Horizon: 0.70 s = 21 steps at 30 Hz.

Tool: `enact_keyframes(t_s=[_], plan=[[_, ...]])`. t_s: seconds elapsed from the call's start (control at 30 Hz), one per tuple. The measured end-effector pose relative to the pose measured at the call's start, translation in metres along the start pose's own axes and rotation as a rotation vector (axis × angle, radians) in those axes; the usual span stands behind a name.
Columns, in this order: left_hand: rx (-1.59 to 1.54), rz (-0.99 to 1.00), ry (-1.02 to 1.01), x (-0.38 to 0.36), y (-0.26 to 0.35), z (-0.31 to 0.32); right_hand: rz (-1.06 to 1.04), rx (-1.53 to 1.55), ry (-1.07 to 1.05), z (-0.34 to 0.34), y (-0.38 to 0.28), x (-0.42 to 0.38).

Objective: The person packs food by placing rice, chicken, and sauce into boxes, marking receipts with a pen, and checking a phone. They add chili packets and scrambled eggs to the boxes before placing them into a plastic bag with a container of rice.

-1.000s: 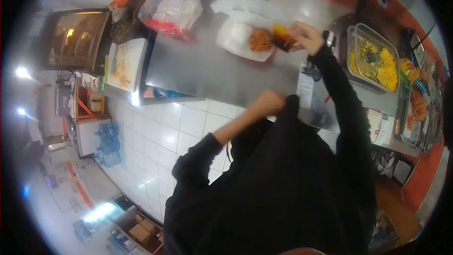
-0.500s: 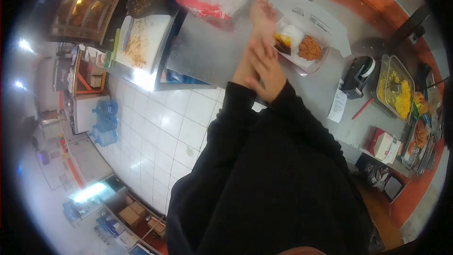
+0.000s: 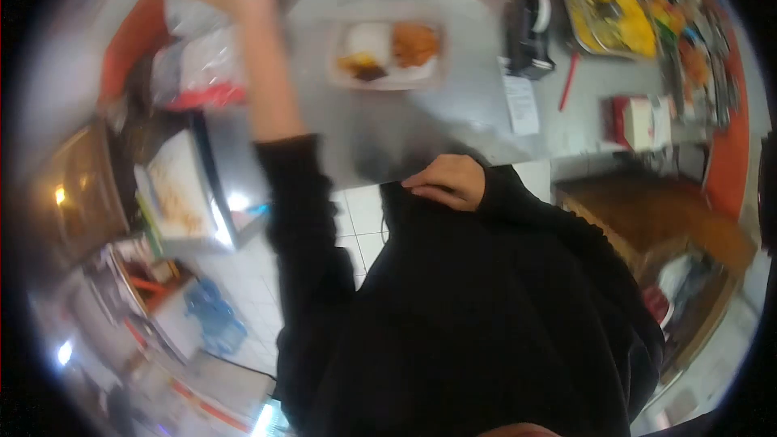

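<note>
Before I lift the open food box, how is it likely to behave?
The food box looks thin-walled, so its sides may flex under a firm grip. The white mound and orange-brown food sit uncovered, so tilting could shift them. Low and wide, it probably won't roll.

Loose black top, soft folds across front; long black sleeves, wrinkled; hands bare.

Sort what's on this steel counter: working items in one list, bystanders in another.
Likely in use:
- open white food carton with white mound and orange-brown food
- clear rectangular tub of yellow food, perhaps, since the carton also holds something yellow

Apparently just lying about, untouched:
- slim red stick
- white printed slip
- red-and-white box
</note>
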<state>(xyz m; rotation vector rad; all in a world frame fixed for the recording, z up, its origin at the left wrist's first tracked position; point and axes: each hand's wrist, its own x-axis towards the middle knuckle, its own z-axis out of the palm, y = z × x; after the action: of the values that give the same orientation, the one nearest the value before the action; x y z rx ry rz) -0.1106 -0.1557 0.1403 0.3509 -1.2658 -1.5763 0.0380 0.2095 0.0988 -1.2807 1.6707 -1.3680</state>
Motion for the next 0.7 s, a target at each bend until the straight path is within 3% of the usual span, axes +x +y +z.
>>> enact_keyframes(t_s=[0.07, 0.17, 0.3, 0.4, 0.5, 0.6, 0.7], plan=[[0.295, 0.111, -0.240, 0.037, 0.007, 0.030, 0.076, -0.259, 0.045, -0.010, 0.017, -0.026], [0.713, -0.146, -0.730, 0.097, -0.012, 0.071, 0.229, -0.217, 0.283, -0.019, 0.034, -0.065], [1.361, -0.021, -1.196, 0.143, -0.085, 0.055, 0.531, -0.321, 0.630, -0.049, 0.034, -0.115], [1.579, 0.009, -1.283, 0.171, -0.110, 0.031, 0.697, -0.343, 0.945, -0.056, 0.021, -0.153], [1.709, 0.046, -1.324, 0.199, -0.122, 0.024, 0.878, -0.369, 1.072, -0.051, 0.015, -0.179], [1.817, 0.160, -1.376, 0.214, -0.137, 0.044, 0.930, -0.355, 1.119, -0.042, 0.018, -0.181], [1.924, 0.404, -1.421, 0.217, -0.154, 0.078, 0.935, -0.446, 1.063, -0.037, 0.021, -0.182]])
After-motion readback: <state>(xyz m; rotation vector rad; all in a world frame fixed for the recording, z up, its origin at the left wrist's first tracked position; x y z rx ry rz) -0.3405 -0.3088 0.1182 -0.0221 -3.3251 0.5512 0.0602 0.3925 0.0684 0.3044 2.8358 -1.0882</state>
